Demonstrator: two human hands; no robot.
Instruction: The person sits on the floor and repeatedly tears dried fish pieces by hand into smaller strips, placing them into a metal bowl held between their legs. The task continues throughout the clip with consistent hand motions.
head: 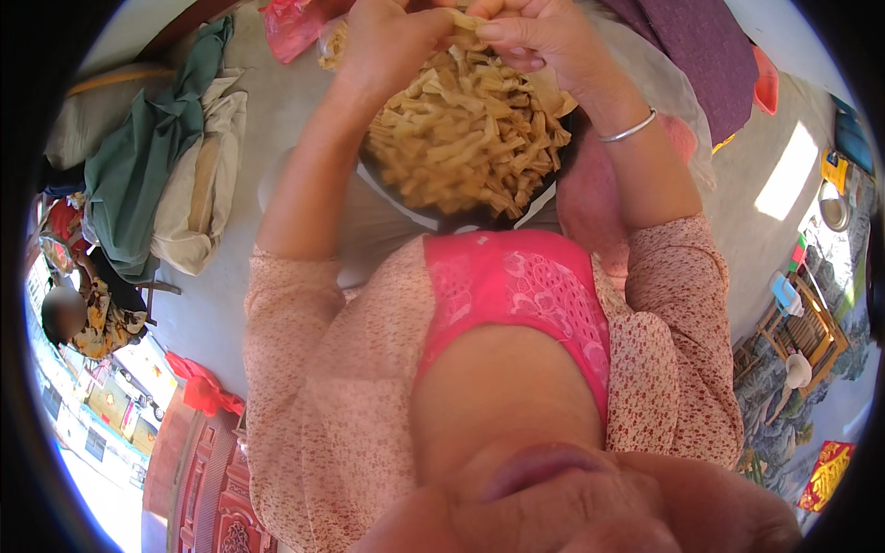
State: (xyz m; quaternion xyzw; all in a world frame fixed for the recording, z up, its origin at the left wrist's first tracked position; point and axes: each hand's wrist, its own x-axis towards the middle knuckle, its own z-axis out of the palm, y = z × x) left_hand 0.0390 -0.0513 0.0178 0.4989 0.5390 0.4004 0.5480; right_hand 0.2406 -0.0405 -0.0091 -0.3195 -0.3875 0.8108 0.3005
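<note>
My left hand (401, 31) and my right hand (532, 34) meet at the top of the view, above a dark round basin (394, 188). Between their fingertips is a pale yellow strip (467, 22), pinched from both sides. Partly hidden by my fingers, its far end cannot be made out. Heaped in the basin are many yellowish knotted strips (477, 131) with flared, pleated ends. A silver bangle (628, 127) circles my right wrist. The basin stands close in front of my body, near my lap.
A pink plastic bag (294, 31) lies past my left hand, beside a clear bag (333, 45) of similar strips. Purple cloth (698, 62) is at the right. Green cloth (148, 166) and a pale sack (207, 200) lie left; a person (104, 311) sits beyond.
</note>
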